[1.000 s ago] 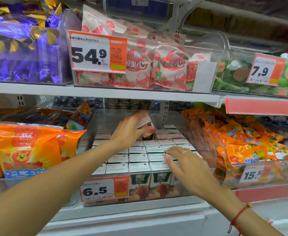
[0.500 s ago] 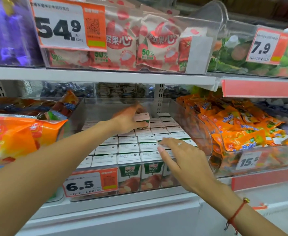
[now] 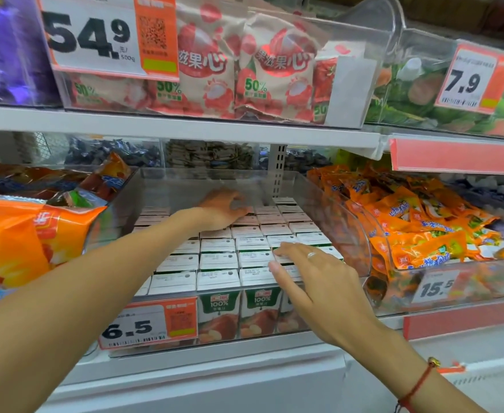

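Only way in is over the front lip: there's an open gap between the juice cartons (image 3: 218, 260) and the upper shelf (image 3: 185, 126). The clear bin (image 3: 355, 231) walls off both sides and the front, price tag (image 3: 147, 326) stuck on there too. Cartons sit edge to edge, zero finger room between them. Orange snack packs (image 3: 417, 231) heap just past the right wall, and an orange bag (image 3: 21, 234) bulges on the left.

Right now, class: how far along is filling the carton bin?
Done: cartons fill the front rows of the bin. In hand: the left hand is at the back rows, grip blurred; the right hand is open over the front ones. Left: seemingly a gap behind the back rows.
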`<state>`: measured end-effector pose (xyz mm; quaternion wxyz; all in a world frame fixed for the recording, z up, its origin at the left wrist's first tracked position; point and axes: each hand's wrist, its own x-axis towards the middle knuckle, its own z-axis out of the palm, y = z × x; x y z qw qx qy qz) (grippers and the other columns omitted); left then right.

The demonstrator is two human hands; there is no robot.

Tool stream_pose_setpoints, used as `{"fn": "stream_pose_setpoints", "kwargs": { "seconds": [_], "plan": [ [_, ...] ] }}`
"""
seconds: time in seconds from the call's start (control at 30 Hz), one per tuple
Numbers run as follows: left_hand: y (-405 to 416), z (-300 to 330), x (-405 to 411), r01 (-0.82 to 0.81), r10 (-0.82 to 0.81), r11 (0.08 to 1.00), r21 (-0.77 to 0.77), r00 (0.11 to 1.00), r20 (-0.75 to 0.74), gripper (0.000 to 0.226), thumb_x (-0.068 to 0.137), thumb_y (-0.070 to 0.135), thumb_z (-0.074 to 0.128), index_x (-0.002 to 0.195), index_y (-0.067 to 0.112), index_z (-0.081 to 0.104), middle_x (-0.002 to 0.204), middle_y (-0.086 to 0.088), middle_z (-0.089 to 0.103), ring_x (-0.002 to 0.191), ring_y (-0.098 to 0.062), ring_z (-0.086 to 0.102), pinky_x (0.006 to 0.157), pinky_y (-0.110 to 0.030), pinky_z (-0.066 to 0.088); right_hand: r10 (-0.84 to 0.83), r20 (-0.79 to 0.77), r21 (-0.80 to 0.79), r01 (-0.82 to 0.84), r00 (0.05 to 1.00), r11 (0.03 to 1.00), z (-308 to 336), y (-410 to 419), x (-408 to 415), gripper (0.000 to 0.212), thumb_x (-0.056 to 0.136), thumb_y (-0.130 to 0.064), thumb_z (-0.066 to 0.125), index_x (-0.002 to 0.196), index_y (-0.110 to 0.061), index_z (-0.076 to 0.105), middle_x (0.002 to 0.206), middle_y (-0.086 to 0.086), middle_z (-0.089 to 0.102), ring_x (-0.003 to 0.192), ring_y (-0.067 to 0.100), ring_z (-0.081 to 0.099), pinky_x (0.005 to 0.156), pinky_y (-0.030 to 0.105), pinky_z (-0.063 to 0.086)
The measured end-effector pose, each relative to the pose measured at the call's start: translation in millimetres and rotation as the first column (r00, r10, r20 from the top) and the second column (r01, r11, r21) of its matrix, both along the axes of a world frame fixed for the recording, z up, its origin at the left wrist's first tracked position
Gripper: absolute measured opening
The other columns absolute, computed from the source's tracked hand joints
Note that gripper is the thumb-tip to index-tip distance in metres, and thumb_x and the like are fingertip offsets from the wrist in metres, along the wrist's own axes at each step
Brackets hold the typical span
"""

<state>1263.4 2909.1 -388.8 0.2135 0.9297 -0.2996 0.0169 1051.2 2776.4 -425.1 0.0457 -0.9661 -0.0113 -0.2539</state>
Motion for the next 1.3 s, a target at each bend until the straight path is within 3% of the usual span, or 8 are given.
{"fn": "stream_pose_setpoints", "kwargs": {
  "seconds": [0.23, 0.57, 0.73, 0.9, 0.97, 1.07, 1.13, 1.3],
  "plan": [
    [-7, 10, 21, 0.092, -0.078, 0.990, 0.111, 0.988, -0.130, 0.048, 0.098, 0.043, 0.050, 0.135, 0.013, 0.053, 0.138, -0.005, 0.055, 0.123, -0.025, 0.052, 0.107, -0.035, 0.039, 0.011, -0.001, 0.014, -0.011, 1.000, 1.000, 0, 1, -1, 0.076, 0.084, -0.077, 0.004, 0.123, -0.036, 0.055, 0.124, -0.019, 0.060, 0.111, 0.003, 0.055, 0.077, 0.015, 0.030],
    [10, 11, 5, 0.068, 0.065, 0.951, -0.300, 0.909, 0.413, 0.035, 0.097, 0.044, 0.050, 0.124, 0.022, 0.052, 0.123, -0.002, 0.064, 0.097, -0.023, 0.061, 0.072, -0.029, 0.040, 0.004, 0.050, 0.015, -0.004, 0.999, 1.000, 0, 3, -1, 0.069, 0.088, -0.074, 0.009, 0.117, -0.035, 0.058, 0.115, -0.018, 0.064, 0.101, 0.005, 0.060, 0.071, 0.017, 0.032],
    [26, 27, -45, 0.136, 0.163, 0.758, -0.638, 0.908, 0.387, 0.035, 0.095, 0.042, 0.056, 0.121, 0.019, 0.058, 0.111, 0.010, 0.067, 0.093, -0.011, 0.061, 0.066, -0.026, 0.046, -0.001, 0.059, 0.014, 0.000, 0.998, 1.000, 0, 4, -2, 0.066, 0.089, -0.072, 0.012, 0.115, -0.033, 0.059, 0.113, -0.016, 0.064, 0.101, 0.007, 0.060, 0.068, 0.018, 0.031],
    [50, 33, -113, -0.005, 0.154, 0.562, -0.827, 0.983, 0.098, 0.020, 0.094, 0.038, 0.059, 0.100, 0.020, 0.065, 0.093, 0.011, 0.068, 0.092, -0.008, 0.065, 0.079, -0.027, 0.052, 0.045, -0.147, 0.113, -0.028, 0.988, 0.993, 11, 2, -6, 0.065, 0.088, -0.073, 0.022, 0.129, -0.032, 0.051, 0.132, -0.013, 0.055, 0.122, 0.009, 0.049, 0.085, 0.023, 0.035],
    [64, 26, -141, -0.059, 0.091, 0.530, -0.846, 0.996, -0.012, 0.018, 0.094, 0.035, 0.058, 0.098, 0.019, 0.063, 0.091, 0.007, 0.067, 0.090, -0.008, 0.064, 0.076, -0.027, 0.054, 0.114, -0.176, 0.389, -0.038, 0.978, 0.921, 20, 11, -16, 0.065, 0.084, -0.073, 0.025, 0.129, -0.034, 0.050, 0.137, -0.011, 0.050, 0.126, 0.009, 0.044, 0.096, 0.026, 0.034],
    [82, 17, -183, -0.104, 0.014, 0.487, -0.867, 0.994, -0.111, 0.016, 0.089, 0.038, 0.061, 0.093, 0.023, 0.063, 0.088, 0.005, 0.071, 0.084, -0.005, 0.068, 0.063, -0.016, 0.051, 0.231, -0.086, 0.784, -0.078, 0.969, 0.616, 29, 39, -42, 0.068, 0.077, -0.081, 0.025, 0.124, -0.041, 0.053, 0.131, -0.019, 0.052, 0.120, -0.002, 0.046, 0.100, 0.026, 0.033],
    [89, 15, -210, -0.146, -0.031, 0.445, -0.884, 0.983, -0.179, 0.022, 0.083, 0.043, 0.064, 0.094, 0.024, 0.064, 0.081, 0.004, 0.074, 0.078, -0.001, 0.070, 0.058, -0.013, 0.050, 0.327, -0.059, 0.882, -0.104, 0.943, 0.459, 30, 58, -59, 0.063, 0.076, -0.078, 0.033, 0.118, -0.039, 0.060, 0.113, -0.024, 0.063, 0.104, -0.010, 0.057, 0.092, 0.020, 0.044],
    [101, -1, -250, -0.316, -0.100, 0.442, -0.840, 0.913, -0.397, 0.052, 0.064, 0.056, 0.069, 0.106, 0.025, 0.064, 0.082, 0.004, 0.077, 0.076, -0.010, 0.074, 0.061, -0.024, 0.059, 0.398, -0.050, 0.910, -0.123, 0.916, 0.396, 21, 84, -85, 0.027, 0.093, -0.043, 0.053, 0.095, -0.022, 0.070, 0.085, -0.014, 0.074, 0.077, -0.006, 0.066, 0.065, 0.005, 0.044]
  ]
}}
